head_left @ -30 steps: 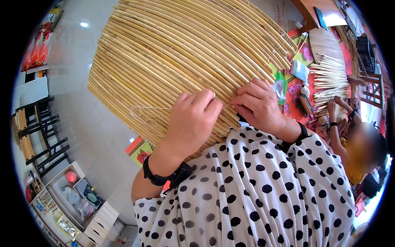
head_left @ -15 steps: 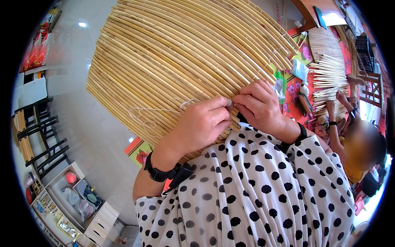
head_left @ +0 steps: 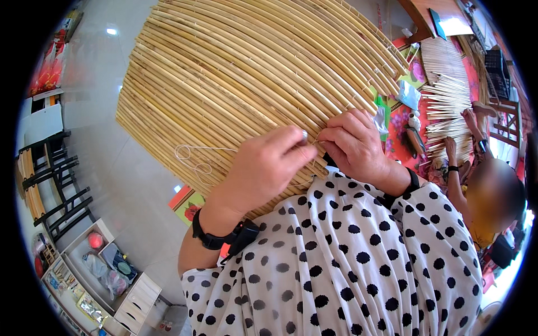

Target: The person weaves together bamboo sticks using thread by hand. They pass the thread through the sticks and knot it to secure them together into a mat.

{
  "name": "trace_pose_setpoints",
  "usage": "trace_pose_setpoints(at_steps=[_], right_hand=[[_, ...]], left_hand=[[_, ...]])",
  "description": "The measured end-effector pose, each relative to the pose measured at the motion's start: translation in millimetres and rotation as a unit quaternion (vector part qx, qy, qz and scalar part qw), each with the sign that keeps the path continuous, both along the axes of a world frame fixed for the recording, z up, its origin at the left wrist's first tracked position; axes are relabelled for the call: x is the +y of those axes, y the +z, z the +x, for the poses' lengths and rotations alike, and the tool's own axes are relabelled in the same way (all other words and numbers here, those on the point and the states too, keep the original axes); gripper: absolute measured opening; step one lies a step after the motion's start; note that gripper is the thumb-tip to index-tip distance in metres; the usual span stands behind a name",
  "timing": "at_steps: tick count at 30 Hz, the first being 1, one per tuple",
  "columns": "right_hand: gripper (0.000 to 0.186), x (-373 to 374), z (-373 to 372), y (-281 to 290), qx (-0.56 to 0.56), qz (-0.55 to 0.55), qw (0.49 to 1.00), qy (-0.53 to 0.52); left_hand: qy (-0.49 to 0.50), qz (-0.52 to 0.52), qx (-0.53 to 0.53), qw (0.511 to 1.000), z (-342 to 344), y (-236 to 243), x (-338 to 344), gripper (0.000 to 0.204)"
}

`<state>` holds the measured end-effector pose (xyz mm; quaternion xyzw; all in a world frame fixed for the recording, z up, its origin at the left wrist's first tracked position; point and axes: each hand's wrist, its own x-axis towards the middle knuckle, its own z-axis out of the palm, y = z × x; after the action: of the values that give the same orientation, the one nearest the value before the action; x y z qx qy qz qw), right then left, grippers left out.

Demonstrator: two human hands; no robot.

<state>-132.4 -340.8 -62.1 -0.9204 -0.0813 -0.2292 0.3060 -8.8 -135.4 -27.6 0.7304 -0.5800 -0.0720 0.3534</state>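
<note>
A large mat of straw-coloured reed sticks (head_left: 224, 73), bound side by side with pale stitches, spreads before me and reaches my lap. My right hand (head_left: 354, 144) is closed in a pinch at the mat's near right edge, where a thin thread shows at its fingertips. My left hand (head_left: 272, 168) hovers over the sticks just left of it, fingers curled and slightly blurred, with a metal band on one finger. What the left fingers hold is hidden. Loose white thread (head_left: 196, 148) lies in loops on the mat beside the left hand.
On the right, another person's hands (head_left: 451, 147) rest near more pale sticks (head_left: 448, 106) on a red floral cloth (head_left: 400, 131). A blue packet (head_left: 409, 95) lies close to the mat's corner. Black folding frames (head_left: 53, 179) and a drawer unit (head_left: 131, 308) stand at left.
My left hand has drawn back slightly left and away from the right fingertips. The right hand keeps its place. The other person's upper hand has shifted away from the sticks.
</note>
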Motion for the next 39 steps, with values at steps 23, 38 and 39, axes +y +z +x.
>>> trace_pose_setpoints(at_steps=[23, 38, 39], right_hand=[[0.021, 0, 0, 3, 0.004, 0.009, 1.000, 0.002], [0.022, -3, -3, 1, -0.030, 0.011, 0.999, 0.019], [0.022, -2, -3, 1, -0.032, 0.011, 0.999, 0.018]], left_hand=[[0.096, 0.033, 0.368, 0.924, -17, -1, -12, 0.011], [0.128, 0.020, 0.290, 0.948, -22, -4, -26, 0.015], [0.122, 0.017, 0.268, 0.955, -21, -3, -26, 0.015]])
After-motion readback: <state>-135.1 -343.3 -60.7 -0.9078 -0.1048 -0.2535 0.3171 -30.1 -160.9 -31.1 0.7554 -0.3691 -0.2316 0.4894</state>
